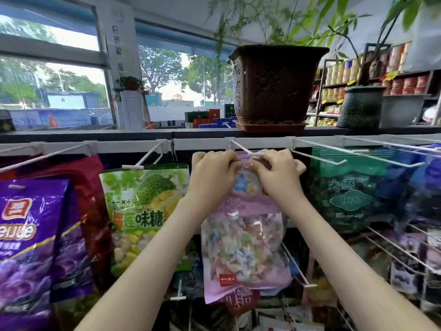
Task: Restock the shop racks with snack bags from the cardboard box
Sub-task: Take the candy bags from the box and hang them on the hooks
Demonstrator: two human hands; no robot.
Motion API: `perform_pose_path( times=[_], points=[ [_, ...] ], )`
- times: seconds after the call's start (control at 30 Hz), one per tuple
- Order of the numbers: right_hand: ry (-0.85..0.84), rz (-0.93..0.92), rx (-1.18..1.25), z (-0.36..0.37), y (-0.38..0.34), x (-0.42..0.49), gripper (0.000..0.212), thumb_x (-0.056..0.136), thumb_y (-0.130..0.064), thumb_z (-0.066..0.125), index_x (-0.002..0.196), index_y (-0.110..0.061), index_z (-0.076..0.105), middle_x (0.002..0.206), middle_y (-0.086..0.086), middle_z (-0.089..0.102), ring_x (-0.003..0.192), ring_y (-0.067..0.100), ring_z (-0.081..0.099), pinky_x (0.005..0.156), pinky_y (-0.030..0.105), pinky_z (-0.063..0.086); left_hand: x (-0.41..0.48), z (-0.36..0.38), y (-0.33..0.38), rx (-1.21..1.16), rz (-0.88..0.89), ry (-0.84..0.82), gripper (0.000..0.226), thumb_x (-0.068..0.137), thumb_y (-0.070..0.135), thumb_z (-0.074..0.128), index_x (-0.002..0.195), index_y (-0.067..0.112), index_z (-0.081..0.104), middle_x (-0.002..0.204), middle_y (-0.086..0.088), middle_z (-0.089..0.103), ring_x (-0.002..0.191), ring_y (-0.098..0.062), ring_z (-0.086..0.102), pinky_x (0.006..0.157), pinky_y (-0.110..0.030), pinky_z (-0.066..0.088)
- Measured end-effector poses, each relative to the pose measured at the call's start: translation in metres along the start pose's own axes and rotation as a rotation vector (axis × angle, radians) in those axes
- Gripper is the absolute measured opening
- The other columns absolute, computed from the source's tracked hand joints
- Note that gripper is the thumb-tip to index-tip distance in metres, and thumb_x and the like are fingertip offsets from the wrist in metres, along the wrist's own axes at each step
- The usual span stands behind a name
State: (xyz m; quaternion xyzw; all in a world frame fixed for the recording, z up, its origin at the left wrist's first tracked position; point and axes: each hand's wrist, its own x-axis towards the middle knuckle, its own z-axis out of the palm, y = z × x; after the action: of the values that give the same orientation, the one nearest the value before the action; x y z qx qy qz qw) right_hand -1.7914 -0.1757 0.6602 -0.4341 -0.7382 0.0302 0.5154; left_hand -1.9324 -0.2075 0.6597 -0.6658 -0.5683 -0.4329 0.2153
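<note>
A pink snack bag (243, 247) full of pastel candies hangs in front of me, held up by its top edge. My left hand (212, 175) pinches the top left corner. My right hand (279, 173) pinches the top right, right by the tip of a white wire hook (241, 146) on the rack. The bag's hang hole is hidden behind my fingers. The cardboard box is out of view.
A green durian candy bag (143, 211) hangs to the left, purple bags (31, 247) further left, dark green bags (350, 192) to the right. More hooks (317, 158) jut out at hand height. A large brown plant pot (274, 87) stands on the shelf top above.
</note>
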Motion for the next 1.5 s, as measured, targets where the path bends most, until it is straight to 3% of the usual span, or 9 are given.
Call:
perform_pose_path(
  times=[0.17,0.3,0.37,0.53,0.63,0.77,1.1,1.33,1.5],
  points=[
    [0.196,-0.118,-0.167,0.014,0.007,-0.008,0.014,0.086,-0.029,0.062,0.097,-0.02,0.064,0.093,-0.009,0.055,0.104,0.018,0.04,0.082,0.032,0.015,-0.012,0.015,0.008,0.278,0.042,0.2,0.013,0.087,0.024,0.055,0.086,0.017,0.066,0.086,-0.002,0.064,0.081,-0.026,0.06,0.083,-0.037,0.024],
    [0.247,-0.272,-0.268,0.02,0.017,-0.042,0.035,0.08,-0.011,0.065,0.115,-0.015,0.059,0.121,0.005,0.058,0.118,0.02,0.042,0.099,0.042,0.021,-0.046,0.012,0.015,0.406,0.042,0.1,0.047,0.085,0.021,0.042,0.129,0.009,0.053,0.135,-0.012,0.052,0.127,-0.028,0.047,0.104,-0.045,0.021],
    [0.183,-0.311,-0.224,0.022,0.017,-0.066,0.036,0.085,-0.015,0.057,0.122,-0.012,0.058,0.129,0.008,0.055,0.124,0.022,0.042,0.102,0.042,0.023,-0.067,0.005,0.02,0.422,0.053,0.064,0.053,0.086,0.022,0.039,0.136,0.007,0.047,0.142,-0.015,0.045,0.133,-0.028,0.042,0.107,-0.047,0.022],
    [-0.009,-0.34,-0.023,0.031,-0.003,-0.136,0.042,0.089,-0.019,0.043,0.128,-0.005,0.054,0.134,0.012,0.054,0.127,0.022,0.041,0.109,0.035,0.025,-0.138,-0.011,0.028,0.257,0.065,0.013,0.04,0.086,0.013,0.044,0.119,-0.005,0.059,0.114,-0.017,0.064,0.098,-0.028,0.064,0.083,-0.037,0.052],
    [-0.11,-0.35,0.078,0.044,-0.022,-0.182,0.04,0.093,-0.016,0.04,0.126,0.0,0.055,0.131,0.016,0.055,0.125,0.024,0.044,0.114,0.027,0.02,-0.191,-0.03,0.024,0.285,-0.064,-0.093,0.038,0.089,0.014,0.046,0.12,-0.005,0.058,0.11,-0.014,0.066,0.095,-0.022,0.067,0.08,-0.03,0.056],
    [-0.284,-0.398,0.197,0.073,-0.067,-0.241,0.039,0.095,-0.017,0.038,0.123,0.003,0.057,0.124,0.017,0.058,0.117,0.028,0.053,0.104,0.035,0.041,-0.261,-0.077,-0.002,0.321,-0.278,-0.122,0.04,0.088,0.018,0.043,0.117,-0.003,0.062,0.108,-0.01,0.069,0.092,-0.018,0.069,0.078,-0.024,0.055],
    [-0.787,-0.623,0.328,0.195,-0.243,-0.395,0.041,0.086,-0.02,0.037,0.112,-0.001,0.062,0.107,0.012,0.065,0.098,0.03,0.063,0.082,0.039,0.055,-0.458,-0.249,-0.117,0.4,-0.932,-0.234,0.024,0.097,0.026,0.044,0.116,0.017,0.056,0.108,-0.001,0.062,0.1,-0.019,0.059,0.082,-0.033,0.048],
    [-1.056,-0.708,0.403,0.27,-0.393,-0.523,0.032,0.083,-0.005,0.06,0.113,0.002,0.059,0.104,0.018,0.062,0.098,0.038,0.059,0.083,0.045,0.052,-0.594,-0.388,-0.183,0.477,-1.274,-0.273,0.022,0.097,0.025,0.044,0.111,0.017,0.058,0.107,-0.004,0.063,0.1,-0.023,0.06,0.079,-0.032,0.046],
    [-1.262,-0.705,0.364,0.319,-0.454,-0.581,0.036,0.093,-0.014,0.051,0.129,-0.006,0.05,0.124,0.011,0.055,0.118,0.028,0.048,0.099,0.037,0.04,-0.66,-0.449,-0.228,0.47,-1.474,-0.352,0.025,0.099,0.026,0.041,0.113,0.014,0.058,0.111,-0.005,0.063,0.102,-0.024,0.06,0.077,-0.029,0.046]
  ],
)
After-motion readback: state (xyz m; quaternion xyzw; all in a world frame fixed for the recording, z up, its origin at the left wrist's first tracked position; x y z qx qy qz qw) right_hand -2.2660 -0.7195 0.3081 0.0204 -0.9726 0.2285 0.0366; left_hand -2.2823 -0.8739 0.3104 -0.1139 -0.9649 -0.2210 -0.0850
